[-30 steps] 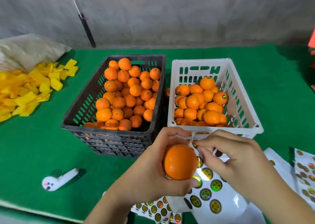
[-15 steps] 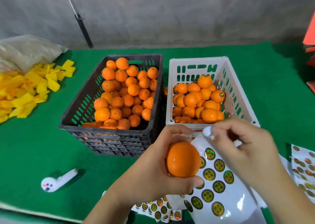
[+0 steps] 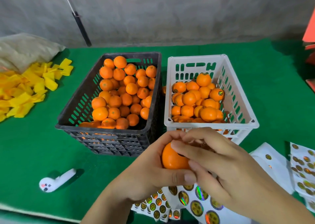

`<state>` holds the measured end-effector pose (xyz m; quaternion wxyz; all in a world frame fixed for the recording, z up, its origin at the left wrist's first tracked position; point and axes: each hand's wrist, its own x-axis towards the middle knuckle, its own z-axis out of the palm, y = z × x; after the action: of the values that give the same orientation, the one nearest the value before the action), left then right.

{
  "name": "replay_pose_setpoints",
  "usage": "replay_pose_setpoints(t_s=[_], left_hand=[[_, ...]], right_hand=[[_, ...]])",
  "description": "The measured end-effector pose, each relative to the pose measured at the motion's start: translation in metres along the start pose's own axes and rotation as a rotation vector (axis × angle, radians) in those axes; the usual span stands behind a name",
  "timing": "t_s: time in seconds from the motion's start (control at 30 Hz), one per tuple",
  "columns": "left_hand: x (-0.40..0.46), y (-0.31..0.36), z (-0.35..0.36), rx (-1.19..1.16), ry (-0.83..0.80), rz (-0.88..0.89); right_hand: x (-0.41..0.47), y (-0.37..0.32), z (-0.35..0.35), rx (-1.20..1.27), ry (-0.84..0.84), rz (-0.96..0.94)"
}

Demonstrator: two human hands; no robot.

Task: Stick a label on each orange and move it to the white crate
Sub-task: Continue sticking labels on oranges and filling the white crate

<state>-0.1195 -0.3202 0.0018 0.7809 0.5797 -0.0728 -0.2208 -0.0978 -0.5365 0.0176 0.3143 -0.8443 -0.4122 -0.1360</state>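
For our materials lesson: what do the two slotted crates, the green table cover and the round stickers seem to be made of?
Black slotted crate and white slotted crate: likely moulded plastic, with smooth rims and cut slots. Green table cover: looks like felt, matt and fuzzy. Round stickers: probably foil on glossy backing paper, given the rainbow sheen.

left grip: curled, holding | right grip: fingers pressing over left's fingers

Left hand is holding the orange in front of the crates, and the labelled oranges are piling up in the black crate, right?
Not quite. The head view shows the labelled oranges in the white crate, not the black crate. The left hand does hold the orange in front of the crates.
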Motion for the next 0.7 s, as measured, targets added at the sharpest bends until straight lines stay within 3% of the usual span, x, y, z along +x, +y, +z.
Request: replay_pose_setpoints(t_s=[0.13,0.3,0.37,0.47,0.53,0.6,0.7], left_hand=[[0.003,-0.005,-0.001,-0.150,-0.019,-0.029],[0.013,-0.002,-0.001,-0.417,-0.075,-0.119],[0.019,0.001,-0.003,-0.543,0.025,-0.208],[0.030,-0.007,-0.002,-0.539,0.214,-0.272],[0.034,-0.014,-0.001,-0.496,0.287,-0.197],[0.035,-0.014,-0.005,-0.465,0.385,-0.113],[0.036,-0.011,-0.018,-0.363,0.316,0.095]], right_hand=[[-0.004,0.004,0.004,0.002,-0.087,0.011],[-0.003,0.011,0.021,-0.053,0.007,-0.059],[-0.002,0.017,0.024,-0.041,0.035,-0.091],[0.007,0.026,0.016,0.176,0.140,-0.057],[0.021,0.035,0.008,0.214,0.313,0.046],[0.037,0.048,0.007,0.237,0.429,0.304],[0.044,0.061,0.013,0.594,0.305,0.753]])
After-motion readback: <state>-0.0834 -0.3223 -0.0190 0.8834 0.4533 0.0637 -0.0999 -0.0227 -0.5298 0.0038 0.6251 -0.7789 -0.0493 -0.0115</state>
